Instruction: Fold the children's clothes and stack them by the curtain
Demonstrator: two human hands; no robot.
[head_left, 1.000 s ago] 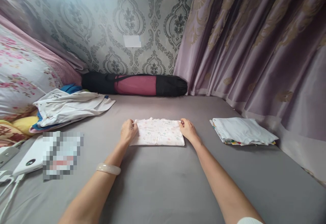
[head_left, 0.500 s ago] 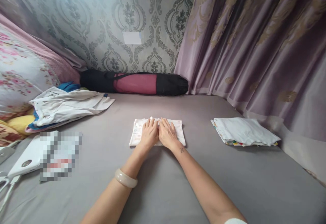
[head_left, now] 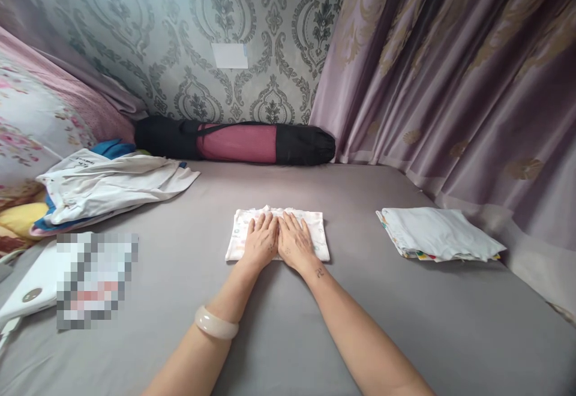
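Observation:
A folded white cloth with a faint pattern (head_left: 236,237), perhaps a garment, lies flat on the grey bed sheet (head_left: 279,336) in front of me. On its left half rests my left hand (head_left: 261,240), palm down with the fingers stretched out. My right hand (head_left: 294,240) presses flat beside it, thumb side against the left hand. Neither hand grips the cloth. Its middle is covered by the hands, while both side edges and the far edge show.
A stack of folded white clothes (head_left: 443,234) lies to the right. Rumpled white clothing (head_left: 117,180) sits at left, near a white device (head_left: 40,282) with a cable and a blurred packet (head_left: 96,282). Along the wall lies a black and red bag (head_left: 238,143); a purple curtain (head_left: 432,72) hangs right.
Both hands stay on the folded cloth and have slid slightly toward me, showing more of its far part. The camera view has shifted a little.

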